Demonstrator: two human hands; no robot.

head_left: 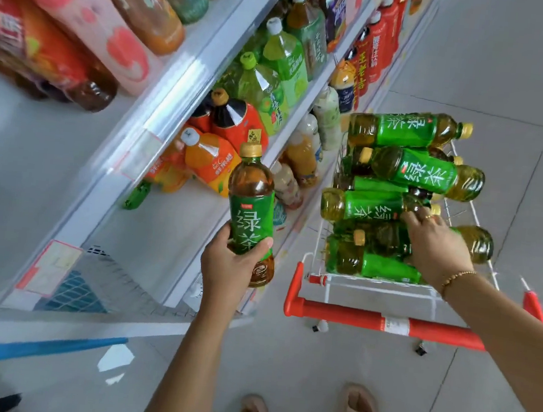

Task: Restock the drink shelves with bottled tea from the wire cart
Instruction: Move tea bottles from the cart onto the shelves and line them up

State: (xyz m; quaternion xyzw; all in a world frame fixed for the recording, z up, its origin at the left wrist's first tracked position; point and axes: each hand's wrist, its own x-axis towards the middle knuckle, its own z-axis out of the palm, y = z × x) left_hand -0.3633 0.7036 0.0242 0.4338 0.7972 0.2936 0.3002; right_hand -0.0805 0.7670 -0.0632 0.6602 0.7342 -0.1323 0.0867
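Note:
My left hand (230, 263) grips an upright green-labelled tea bottle (253, 204) with a gold cap, held in front of the middle shelf (169, 236). To the right stands the white wire cart (375, 285), piled with several green tea bottles lying on their sides. My right hand (434, 244) reaches into that pile, its fingers curled over the neck end of one lying bottle (368, 207). The top bottle (408, 129) of the pile lies across the cart's far end.
The shelves on the left hold orange, green and red drink bottles (238, 120), with a bare stretch of shelf near my left hand. The cart's red handle (385, 321) runs below my right forearm. Grey floor tiles (506, 62) spread to the right; my feet show at the bottom.

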